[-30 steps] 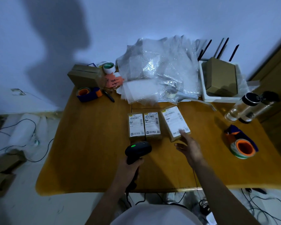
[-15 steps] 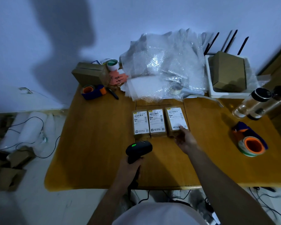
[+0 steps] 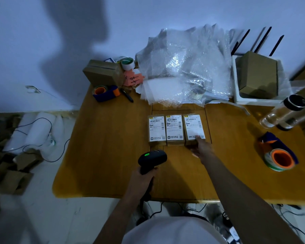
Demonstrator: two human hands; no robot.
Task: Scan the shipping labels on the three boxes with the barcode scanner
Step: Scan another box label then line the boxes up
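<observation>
Three small cardboard boxes with white shipping labels lie side by side on the wooden table (image 3: 102, 155): a left box (image 3: 156, 128), a middle box (image 3: 174, 127) and a right box (image 3: 194, 126). My left hand (image 3: 142, 180) grips the handle of a black barcode scanner (image 3: 152, 160) with a green light on top, its head just in front of the left box. My right hand (image 3: 201, 148) rests with fingers apart, fingertips touching the near edge of the right box.
Bubble wrap (image 3: 185, 67) is piled at the back. A brown box (image 3: 102, 73), tape roll (image 3: 128, 63) and tape dispenser (image 3: 105, 92) stand at the back left. At the right are a white tray with a box (image 3: 257, 74), a bottle (image 3: 285, 111) and a second tape dispenser (image 3: 278, 155).
My right hand has pushed the tilted right box straight, flush against the other two. The scanner in my left hand has stayed in about the same place.
</observation>
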